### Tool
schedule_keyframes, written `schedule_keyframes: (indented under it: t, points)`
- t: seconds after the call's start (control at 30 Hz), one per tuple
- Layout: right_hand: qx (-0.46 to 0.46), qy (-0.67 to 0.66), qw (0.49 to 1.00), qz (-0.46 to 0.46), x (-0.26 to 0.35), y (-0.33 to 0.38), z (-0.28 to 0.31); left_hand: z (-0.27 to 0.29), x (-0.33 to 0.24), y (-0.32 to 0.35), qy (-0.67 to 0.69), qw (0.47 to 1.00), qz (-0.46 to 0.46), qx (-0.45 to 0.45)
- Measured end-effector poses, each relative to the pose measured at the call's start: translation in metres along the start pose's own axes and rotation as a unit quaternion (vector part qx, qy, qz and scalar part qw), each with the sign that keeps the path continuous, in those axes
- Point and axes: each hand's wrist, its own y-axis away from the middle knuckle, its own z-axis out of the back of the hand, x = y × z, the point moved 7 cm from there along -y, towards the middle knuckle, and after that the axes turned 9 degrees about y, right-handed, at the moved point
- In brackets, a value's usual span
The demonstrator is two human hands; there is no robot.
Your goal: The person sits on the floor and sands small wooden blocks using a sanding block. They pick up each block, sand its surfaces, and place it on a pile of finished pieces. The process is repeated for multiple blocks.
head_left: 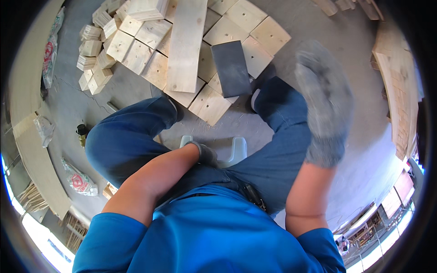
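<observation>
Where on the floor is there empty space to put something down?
Bare concrete floor lies to the right, between the right hand and the stacked lumber. Another bare strip runs left of the wooden blocks. Straight ahead is crowded with blocks, a long plank and a dark slab.

Woodworking or timber yard, indoors. Bare concrete floor [86, 98], cracked and dusted with sawdust. Cut wooden blocks [98, 50] lie heaped at upper left; square offcuts and a long plank [185, 43] cover the floor ahead, with one dark grey slab [231, 67] on top. Long timber boards [32, 150] run along the left edge, more stacked timber [400, 91] at right. Printed sacks [79, 179] lie on the floor. The person wears grey knit work gloves [325, 98].
</observation>
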Motion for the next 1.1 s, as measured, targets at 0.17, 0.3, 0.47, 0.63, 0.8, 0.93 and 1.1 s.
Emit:
schedule_keyframes:
  t: [0.17, 0.3, 0.47, 0.63, 0.8, 0.93, 1.1]
  points:
    - [0.098, 0.127, 0.986, 0.036, -0.001, -0.020, 0.003, 0.004, -0.004, -0.010, 0.045, 0.998, -0.035, 0.029]
    - [0.150, 0.189, 0.970, -0.004, -0.020, -0.062, 0.011, 0.048, -0.035, 0.034, 0.108, 0.992, 0.002, 0.071]
    - [0.142, 0.128, 0.977, -0.093, -0.026, -0.104, -0.014, 0.071, -0.018, 0.048, 0.100, 0.994, 0.005, 0.044]
    - [0.102, 0.060, 0.991, -0.059, -0.015, -0.109, -0.013, 0.086, -0.002, 0.060, 0.049, 0.999, 0.021, 0.002]
    - [0.117, -0.001, 0.991, -0.058, -0.001, -0.082, -0.005, 0.085, 0.002, 0.061, -0.013, 0.995, 0.049, -0.080]
    - [0.084, 0.119, 0.989, 0.015, -0.006, -0.066, -0.006, 0.105, -0.022, 0.085, -0.090, 0.967, 0.026, -0.235]
    - [0.079, 0.177, 0.980, 0.053, -0.012, -0.047, -0.016, 0.102, -0.042, 0.127, -0.071, 0.958, 0.066, -0.270]
